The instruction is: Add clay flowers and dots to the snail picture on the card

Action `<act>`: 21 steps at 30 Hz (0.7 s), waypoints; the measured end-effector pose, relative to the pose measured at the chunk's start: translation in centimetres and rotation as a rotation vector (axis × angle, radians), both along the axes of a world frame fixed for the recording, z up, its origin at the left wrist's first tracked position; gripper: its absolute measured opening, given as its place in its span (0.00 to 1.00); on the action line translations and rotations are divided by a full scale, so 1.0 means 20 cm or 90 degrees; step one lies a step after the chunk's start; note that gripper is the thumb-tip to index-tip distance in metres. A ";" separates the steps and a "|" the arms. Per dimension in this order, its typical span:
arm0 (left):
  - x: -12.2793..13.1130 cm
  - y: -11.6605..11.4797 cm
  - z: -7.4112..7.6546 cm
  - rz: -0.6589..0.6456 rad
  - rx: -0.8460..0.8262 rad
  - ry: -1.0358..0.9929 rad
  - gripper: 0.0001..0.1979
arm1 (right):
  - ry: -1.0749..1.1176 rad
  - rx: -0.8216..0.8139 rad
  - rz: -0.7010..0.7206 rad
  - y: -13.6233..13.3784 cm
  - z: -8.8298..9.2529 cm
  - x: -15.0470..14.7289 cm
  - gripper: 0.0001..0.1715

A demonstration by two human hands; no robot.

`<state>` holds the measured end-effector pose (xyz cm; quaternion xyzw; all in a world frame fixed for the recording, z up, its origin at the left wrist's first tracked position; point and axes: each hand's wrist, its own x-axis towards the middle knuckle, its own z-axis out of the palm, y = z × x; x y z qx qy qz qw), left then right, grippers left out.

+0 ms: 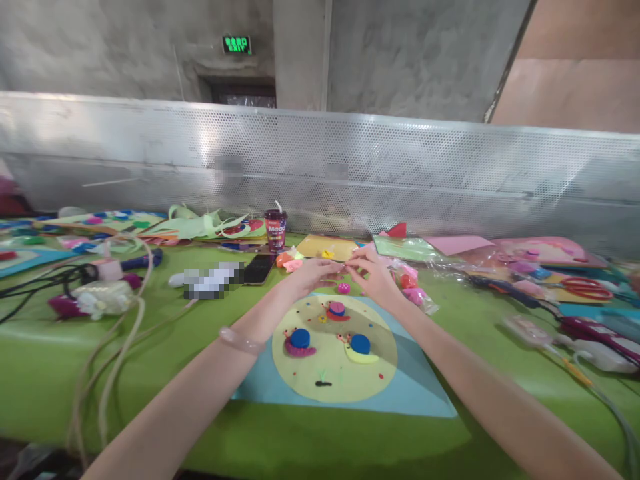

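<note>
My left hand (316, 273) and my right hand (371, 272) meet fingertip to fingertip above the far edge of a light blue sheet (419, 381). Their fingers are pinched together; whatever lies between them is too small to make out. Just below the fingertips is a pink dotted ball (343, 288). A pale yellow disc (345, 383) covers the sheet's middle and carries three clay snails: one with a pink shell (337, 309) at the back, a blue-shelled one (300, 339) at left and another blue-shelled one (360, 344) at right. Small coloured dots and a flower surround them.
A dark phone (259, 269) and a drink cup with a straw (276, 230) stand left of my hands. Bagged clay (413, 287) lies to the right, beyond it red scissors (586, 289). Cables (120, 357) run down the left side. A perforated metal panel (320, 167) closes the back.
</note>
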<state>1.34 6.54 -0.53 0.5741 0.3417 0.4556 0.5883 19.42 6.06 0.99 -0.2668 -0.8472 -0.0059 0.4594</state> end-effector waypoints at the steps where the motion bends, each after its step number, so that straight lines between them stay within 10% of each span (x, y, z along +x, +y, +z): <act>1: 0.00 0.00 0.00 0.001 -0.001 0.000 0.09 | 0.000 0.000 0.000 0.00 0.00 0.00 0.06; 21: 0.00 0.00 0.01 0.012 -0.016 -0.010 0.12 | -0.016 -0.059 -0.032 0.00 0.02 0.01 0.05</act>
